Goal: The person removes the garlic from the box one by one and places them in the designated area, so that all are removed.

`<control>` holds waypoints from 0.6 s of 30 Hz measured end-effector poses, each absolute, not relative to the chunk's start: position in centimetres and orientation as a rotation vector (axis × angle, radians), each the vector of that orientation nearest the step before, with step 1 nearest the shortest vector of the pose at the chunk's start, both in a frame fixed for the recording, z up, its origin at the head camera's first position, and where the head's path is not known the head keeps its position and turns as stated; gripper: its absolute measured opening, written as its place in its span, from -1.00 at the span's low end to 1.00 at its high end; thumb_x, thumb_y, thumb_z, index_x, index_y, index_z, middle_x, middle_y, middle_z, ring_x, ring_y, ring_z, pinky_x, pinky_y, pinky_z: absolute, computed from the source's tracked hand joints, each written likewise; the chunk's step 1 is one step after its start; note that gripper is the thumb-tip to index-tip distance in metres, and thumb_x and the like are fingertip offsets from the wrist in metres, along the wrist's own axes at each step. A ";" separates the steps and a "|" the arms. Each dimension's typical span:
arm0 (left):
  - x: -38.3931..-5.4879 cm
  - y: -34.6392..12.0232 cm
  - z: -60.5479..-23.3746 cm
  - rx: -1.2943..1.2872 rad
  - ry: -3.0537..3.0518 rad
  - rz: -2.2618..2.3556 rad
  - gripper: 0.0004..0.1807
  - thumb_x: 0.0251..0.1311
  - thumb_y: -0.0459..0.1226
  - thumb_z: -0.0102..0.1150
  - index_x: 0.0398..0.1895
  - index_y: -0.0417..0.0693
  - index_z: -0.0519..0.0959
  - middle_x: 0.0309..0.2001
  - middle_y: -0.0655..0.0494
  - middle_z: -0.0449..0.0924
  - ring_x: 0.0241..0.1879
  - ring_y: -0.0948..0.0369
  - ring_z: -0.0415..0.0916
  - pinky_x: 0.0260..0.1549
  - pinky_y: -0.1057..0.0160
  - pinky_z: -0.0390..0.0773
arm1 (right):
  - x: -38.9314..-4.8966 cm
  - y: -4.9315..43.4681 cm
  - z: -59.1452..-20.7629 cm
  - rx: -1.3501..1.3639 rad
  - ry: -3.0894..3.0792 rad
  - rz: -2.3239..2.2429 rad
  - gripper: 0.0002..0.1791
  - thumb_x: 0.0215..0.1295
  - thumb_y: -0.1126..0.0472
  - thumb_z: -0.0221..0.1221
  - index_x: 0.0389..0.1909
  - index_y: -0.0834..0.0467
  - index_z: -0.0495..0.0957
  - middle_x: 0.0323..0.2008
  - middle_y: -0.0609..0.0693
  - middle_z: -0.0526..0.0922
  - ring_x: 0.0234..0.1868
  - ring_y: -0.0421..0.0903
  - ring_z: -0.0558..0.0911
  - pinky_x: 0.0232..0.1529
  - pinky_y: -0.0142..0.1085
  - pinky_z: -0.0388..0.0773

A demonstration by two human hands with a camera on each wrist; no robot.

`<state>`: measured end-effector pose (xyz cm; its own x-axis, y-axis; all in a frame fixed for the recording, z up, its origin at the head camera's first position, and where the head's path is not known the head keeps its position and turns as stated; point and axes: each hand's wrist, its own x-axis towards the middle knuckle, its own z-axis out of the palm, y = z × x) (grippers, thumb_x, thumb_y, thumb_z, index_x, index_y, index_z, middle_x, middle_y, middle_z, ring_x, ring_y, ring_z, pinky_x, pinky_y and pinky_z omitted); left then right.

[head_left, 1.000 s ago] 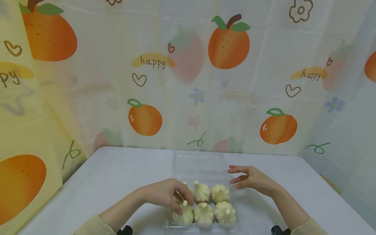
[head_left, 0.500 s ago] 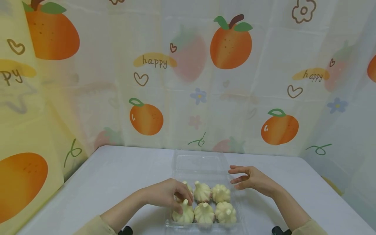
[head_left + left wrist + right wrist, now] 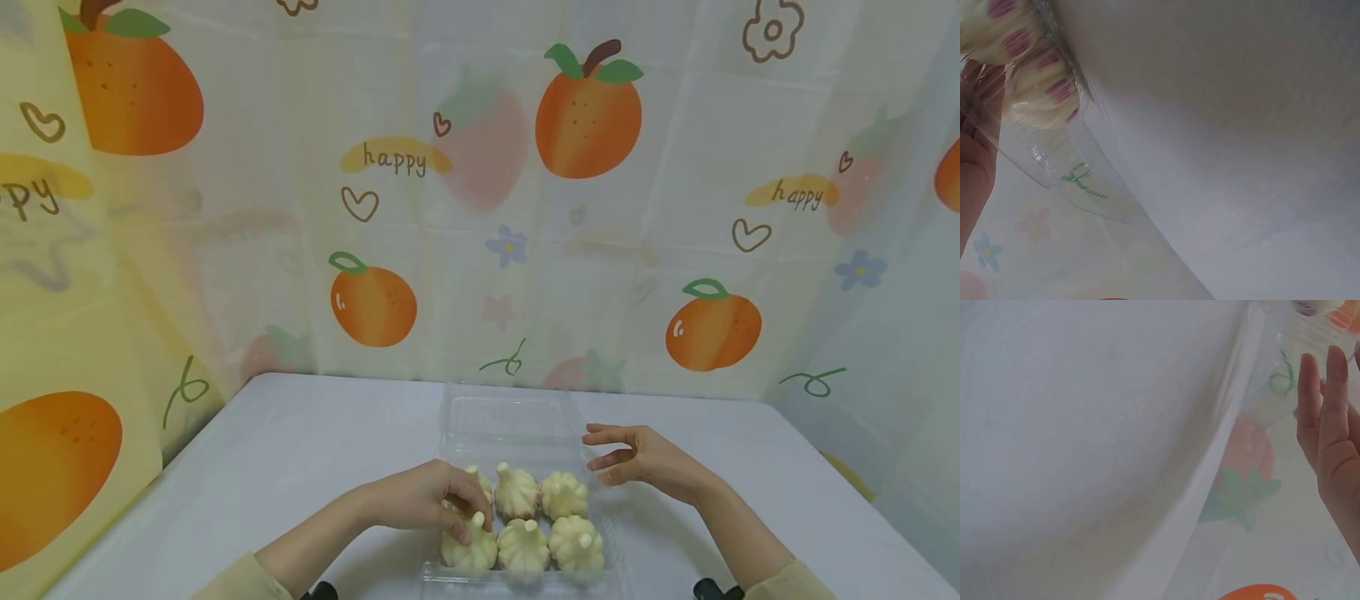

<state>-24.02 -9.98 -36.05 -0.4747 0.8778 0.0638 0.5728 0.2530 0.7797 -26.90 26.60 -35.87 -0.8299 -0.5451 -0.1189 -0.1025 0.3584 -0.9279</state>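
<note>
Whitish garlic bulbs [image 3: 576, 543] with purple-streaked sides, several in two rows, sit in a clear plastic clamshell box [image 3: 611, 550] whose lid [image 3: 510, 412] lies folded back. My left hand [image 3: 431, 500] reaches over the box's left side, thumb and fingers curled at the front-left garlic bulb [image 3: 468, 552]; it partly hides the back-left bulb [image 3: 480, 477]. In the left wrist view the fingers [image 3: 985, 87] reach in beside the bulbs behind clear plastic. My right hand [image 3: 637, 454] hovers at the box's back right corner, fingers apart and loosely bent, holding nothing.
The box rests on a white-covered table [image 3: 337, 442]. Behind it hangs a curtain [image 3: 480, 275] printed with oranges and strawberries, and a yellowish panel [image 3: 75, 333] hangs at the left. Dark wrist-mount pieces [image 3: 716, 588] show at the bottom edge.
The front-left garlic bulb has shifted slightly right under my left hand, and the front middle bulb has shifted slightly with it. My right hand stays in place.
</note>
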 end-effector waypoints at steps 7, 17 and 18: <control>-24.0 -10.2 -36.0 1.299 2.127 1.108 -0.74 0.19 -0.25 0.31 -0.07 -0.09 0.68 -0.07 -0.01 0.72 -0.16 0.53 0.52 -0.03 0.45 0.58 | -26.8 26.5 -35.8 -0.572 2.234 -1.465 -0.22 0.21 0.27 0.28 0.39 0.46 0.21 0.56 0.34 -0.09 0.21 0.10 0.60 0.06 -0.30 0.60; -23.9 -10.7 -35.4 1.243 2.129 1.159 -0.77 0.25 -0.24 0.26 -0.05 -0.04 0.66 -0.04 0.00 0.70 -0.02 0.45 0.59 0.11 0.40 0.56 | -26.8 26.5 -35.8 -0.597 2.214 -1.480 -0.22 0.22 0.28 0.28 0.40 0.47 0.19 0.55 0.36 -0.10 0.21 0.08 0.61 0.05 -0.30 0.62; -24.0 -10.7 -35.3 1.240 2.120 1.172 -0.77 0.25 -0.24 0.26 -0.05 -0.05 0.66 -0.03 -0.01 0.70 -0.01 0.44 0.59 0.12 0.40 0.56 | -26.9 26.5 -35.8 -0.592 2.215 -1.479 -0.21 0.22 0.28 0.28 0.40 0.47 0.19 0.56 0.36 -0.10 0.20 0.08 0.61 0.05 -0.31 0.62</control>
<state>-23.96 -10.69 -35.34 -0.5156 0.8549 0.0571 0.5032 0.2482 0.8278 -26.85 26.49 -35.82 -0.8254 -0.5555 -0.1006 -0.1201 0.3470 -0.9302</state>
